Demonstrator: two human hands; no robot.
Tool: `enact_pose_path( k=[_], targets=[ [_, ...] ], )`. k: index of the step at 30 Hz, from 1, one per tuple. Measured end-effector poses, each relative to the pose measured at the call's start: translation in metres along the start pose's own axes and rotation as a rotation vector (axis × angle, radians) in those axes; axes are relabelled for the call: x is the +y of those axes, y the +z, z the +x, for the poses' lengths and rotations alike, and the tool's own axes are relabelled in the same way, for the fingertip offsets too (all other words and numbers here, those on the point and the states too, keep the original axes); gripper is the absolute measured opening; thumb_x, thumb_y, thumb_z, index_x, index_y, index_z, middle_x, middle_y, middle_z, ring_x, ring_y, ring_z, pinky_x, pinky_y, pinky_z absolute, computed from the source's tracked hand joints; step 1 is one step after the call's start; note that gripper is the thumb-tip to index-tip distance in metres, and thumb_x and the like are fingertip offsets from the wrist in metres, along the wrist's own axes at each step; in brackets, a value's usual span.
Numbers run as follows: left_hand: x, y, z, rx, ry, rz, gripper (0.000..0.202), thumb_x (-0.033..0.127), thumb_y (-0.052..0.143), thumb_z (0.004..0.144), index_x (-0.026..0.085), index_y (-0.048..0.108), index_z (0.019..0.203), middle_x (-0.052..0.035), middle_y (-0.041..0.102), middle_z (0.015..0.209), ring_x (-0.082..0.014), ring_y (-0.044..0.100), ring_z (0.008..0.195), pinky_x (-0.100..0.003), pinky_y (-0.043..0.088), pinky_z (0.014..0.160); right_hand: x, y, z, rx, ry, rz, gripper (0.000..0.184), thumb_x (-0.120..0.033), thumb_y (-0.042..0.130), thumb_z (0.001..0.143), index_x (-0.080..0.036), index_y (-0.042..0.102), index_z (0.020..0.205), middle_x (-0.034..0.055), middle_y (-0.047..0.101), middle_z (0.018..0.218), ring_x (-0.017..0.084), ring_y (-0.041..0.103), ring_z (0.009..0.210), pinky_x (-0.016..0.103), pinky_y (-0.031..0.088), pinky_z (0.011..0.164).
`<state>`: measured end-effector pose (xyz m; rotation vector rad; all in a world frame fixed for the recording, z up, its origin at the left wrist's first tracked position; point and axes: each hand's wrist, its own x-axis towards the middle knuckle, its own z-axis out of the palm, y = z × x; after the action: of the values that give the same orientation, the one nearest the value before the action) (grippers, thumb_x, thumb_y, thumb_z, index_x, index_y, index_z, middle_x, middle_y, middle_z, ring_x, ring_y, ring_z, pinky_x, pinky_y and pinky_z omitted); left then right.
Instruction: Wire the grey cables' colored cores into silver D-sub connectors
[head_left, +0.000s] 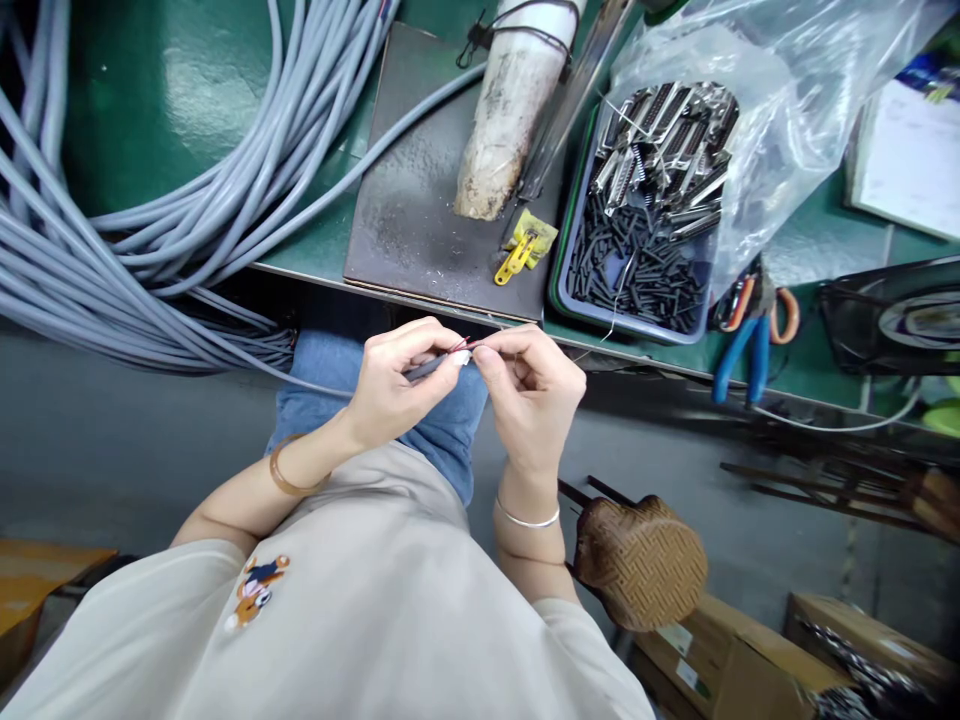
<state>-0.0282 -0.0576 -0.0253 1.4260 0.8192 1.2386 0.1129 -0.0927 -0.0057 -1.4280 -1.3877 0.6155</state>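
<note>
My left hand [409, 375] is closed around the end of a grey cable [425, 369], just in front of the bench edge and above my lap. Thin red wires [463, 346] come out of the cable end, beside a small white piece whose kind I cannot make out. Thumb and forefinger of my right hand [529, 380] pinch the tips of these wires, close against the left fingertips. Fingers hide part of the wires.
Coils of grey cable [247, 200] fill the bench's left side. Behind my hands lie a dark board [409, 200], a stained white tube [510, 110] and a yellow cutter [516, 258]. Rightward stand a bin [637, 318] of connectors and black sleeves, and pliers [742, 345]. A stool [645, 565] is lower right.
</note>
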Motion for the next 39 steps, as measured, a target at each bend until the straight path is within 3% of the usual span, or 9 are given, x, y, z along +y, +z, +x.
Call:
enact_pose_path(
  k=[6, 11, 17, 23, 25, 28, 31, 34, 39],
  targets=[
    [0.011, 0.0, 0.007, -0.003, -0.211, -0.229, 0.011, 0.018, 0.072, 0.078, 0.014, 0.065, 0.07, 0.0014, 0.058, 0.068, -0.005, 0.049, 0.056, -0.016, 0.039, 0.051, 0.003, -0.008, 0.002, 0.255, 0.036, -0.003, 0.032, -0.043, 0.059, 0.1, -0.022, 0.064, 0.076, -0.0034, 0.061, 0.066, 0.008, 0.05, 0.053, 0.025, 0.037, 0.05],
    [0.01, -0.004, 0.007, 0.0, -0.335, -0.329, 0.014, 0.022, 0.077, 0.078, 0.013, 0.068, 0.071, 0.0022, 0.058, 0.066, -0.002, 0.043, 0.048, -0.014, 0.034, 0.044, 0.0, -0.013, 0.003, 0.085, 0.044, 0.029, 0.027, -0.048, 0.063, 0.096, -0.025, 0.076, 0.099, -0.0013, 0.068, 0.073, 0.01, 0.053, 0.054, 0.025, 0.038, 0.048],
    [-0.006, -0.024, 0.009, -0.27, -0.389, -0.52, 0.023, 0.037, 0.083, 0.078, 0.016, 0.074, 0.076, -0.0037, 0.066, 0.072, -0.0068, 0.053, 0.05, -0.018, 0.041, 0.042, -0.004, -0.01, -0.005, 0.174, -0.091, 0.002, 0.03, -0.044, 0.055, 0.101, -0.025, 0.079, 0.1, -0.0021, 0.062, 0.061, 0.011, 0.054, 0.052, 0.027, 0.041, 0.049],
    [-0.028, -0.037, 0.009, -0.324, -0.44, -0.615, 0.036, 0.048, 0.088, 0.069, 0.017, 0.072, 0.066, -0.0034, 0.066, 0.066, -0.0063, 0.05, 0.042, -0.02, 0.038, 0.039, -0.004, -0.009, -0.009, 0.114, -0.236, -0.012, 0.024, -0.034, 0.056, 0.101, -0.029, 0.079, 0.109, -0.0022, 0.067, 0.064, 0.012, 0.056, 0.049, 0.028, 0.041, 0.046],
    [-0.033, -0.04, 0.008, -0.37, -0.391, -0.601, 0.034, 0.048, 0.086, 0.073, 0.017, 0.074, 0.067, -0.0048, 0.067, 0.067, -0.0075, 0.053, 0.044, -0.021, 0.041, 0.041, -0.005, -0.008, -0.009, 0.088, -0.268, -0.039, 0.022, -0.031, 0.059, 0.099, -0.031, 0.079, 0.109, -0.0026, 0.067, 0.064, 0.012, 0.056, 0.05, 0.028, 0.04, 0.047],
    [-0.033, -0.048, 0.008, -0.435, -0.208, -0.525, 0.021, 0.039, 0.082, 0.08, 0.02, 0.079, 0.073, -0.0069, 0.072, 0.07, -0.0117, 0.062, 0.054, -0.024, 0.048, 0.05, -0.006, -0.008, -0.011, 0.061, -0.29, -0.101, 0.022, -0.031, 0.059, 0.099, -0.032, 0.078, 0.11, -0.004, 0.062, 0.06, 0.011, 0.052, 0.048, 0.027, 0.038, 0.046],
    [-0.023, -0.055, 0.009, -0.478, 0.015, -0.354, 0.008, 0.028, 0.077, 0.087, 0.022, 0.081, 0.083, -0.0079, 0.077, 0.076, -0.0161, 0.07, 0.067, -0.028, 0.054, 0.063, -0.006, -0.011, -0.013, 0.053, -0.298, -0.15, 0.023, -0.03, 0.059, 0.099, -0.033, 0.077, 0.113, -0.0058, 0.054, 0.056, 0.009, 0.043, 0.044, 0.026, 0.034, 0.044],
    [-0.009, -0.056, 0.009, -0.464, 0.203, -0.188, 0.009, 0.023, 0.072, 0.09, 0.021, 0.08, 0.089, -0.0076, 0.078, 0.078, -0.0178, 0.073, 0.071, -0.031, 0.056, 0.071, -0.005, -0.015, -0.014, 0.043, -0.318, -0.187, 0.025, -0.03, 0.059, 0.099, -0.034, 0.076, 0.117, -0.0065, 0.051, 0.056, 0.008, 0.039, 0.044, 0.026, 0.034, 0.044],
    [-0.005, -0.054, 0.006, -0.45, 0.282, -0.099, 0.01, 0.023, 0.07, 0.092, 0.021, 0.079, 0.092, -0.0083, 0.079, 0.079, -0.0183, 0.073, 0.071, -0.032, 0.055, 0.072, -0.003, -0.017, -0.016, 0.06, -0.31, -0.217, 0.027, -0.027, 0.062, 0.097, -0.035, 0.075, 0.12, -0.007, 0.045, 0.054, 0.008, 0.035, 0.046, 0.026, 0.032, 0.045]
  ],
)
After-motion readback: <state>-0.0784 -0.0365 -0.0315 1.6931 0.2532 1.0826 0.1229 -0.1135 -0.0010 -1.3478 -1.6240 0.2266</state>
